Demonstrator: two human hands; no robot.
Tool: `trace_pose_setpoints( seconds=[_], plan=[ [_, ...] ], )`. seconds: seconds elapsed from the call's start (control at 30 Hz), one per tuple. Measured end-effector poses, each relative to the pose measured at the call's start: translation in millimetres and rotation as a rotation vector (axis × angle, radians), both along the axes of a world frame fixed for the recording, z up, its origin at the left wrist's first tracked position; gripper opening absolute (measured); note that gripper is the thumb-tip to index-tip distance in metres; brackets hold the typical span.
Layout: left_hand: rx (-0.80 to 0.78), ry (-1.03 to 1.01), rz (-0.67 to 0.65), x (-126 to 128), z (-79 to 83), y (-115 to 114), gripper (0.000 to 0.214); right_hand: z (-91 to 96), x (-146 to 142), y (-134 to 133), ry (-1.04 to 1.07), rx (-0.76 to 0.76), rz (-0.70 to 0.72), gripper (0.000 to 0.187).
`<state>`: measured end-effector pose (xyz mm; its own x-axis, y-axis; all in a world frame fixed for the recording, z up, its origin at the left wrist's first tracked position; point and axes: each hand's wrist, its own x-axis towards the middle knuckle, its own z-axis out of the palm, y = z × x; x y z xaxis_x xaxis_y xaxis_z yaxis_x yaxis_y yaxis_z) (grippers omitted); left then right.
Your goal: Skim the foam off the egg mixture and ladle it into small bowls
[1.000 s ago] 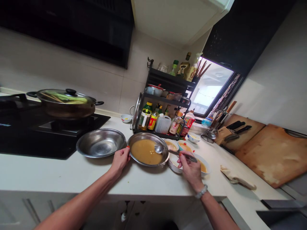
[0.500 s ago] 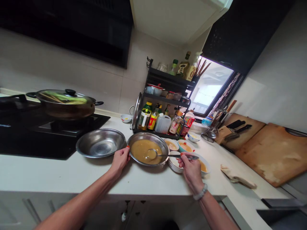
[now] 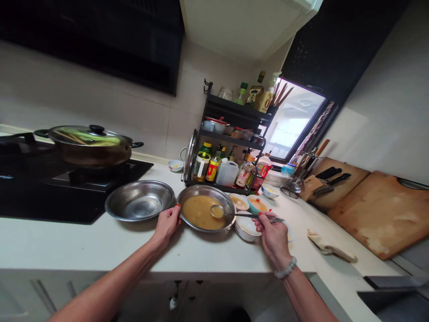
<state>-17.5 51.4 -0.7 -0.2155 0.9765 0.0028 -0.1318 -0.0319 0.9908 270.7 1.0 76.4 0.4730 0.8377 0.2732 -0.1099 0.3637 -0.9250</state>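
Observation:
My left hand (image 3: 167, 223) grips the left rim of a steel bowl (image 3: 231, 201) holding brownish-yellow liquid (image 3: 198, 213). In my right hand (image 3: 272, 235) is the handle of a metal ladle (image 3: 218, 212), whose scoop carries some of the liquid over the bowl's right part. A white bowl (image 3: 247, 232) stands beneath the ladle's handle, just right of the steel bowl. Behind it are a small bowl (image 3: 240, 202) and a teal-rimmed bowl (image 3: 258, 206), both with orange-tan contents. Another white bowl (image 3: 291, 232) is mostly hidden behind my right hand.
A second steel bowl (image 3: 139, 201) sits left of my left hand. On the black stove (image 3: 77, 205) stands a lidded pan (image 3: 90, 147). A black rack (image 3: 221, 184) of bottles is behind the bowls; a cloth (image 3: 330, 248) and cutting boards (image 3: 385, 214) are at right.
My right hand has moved right with the ladle, and its scoop has shifted right and slightly up within the bowl. The left hand keeps its hold on the rim.

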Motion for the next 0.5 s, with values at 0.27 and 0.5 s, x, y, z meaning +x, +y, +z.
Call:
trace_pose_setpoints(
  seconds=[0.27,0.5],
  plan=[
    [0.007,-0.008,-0.001,0,1.3,-2,0.046,10.4,13,-7,0.082,-0.012,-0.033,0.042],
    [0.003,-0.002,-0.009,0,1.8,-2,0.047,20.0,41,-20,0.119,0.003,-0.138,0.043]
  ],
)
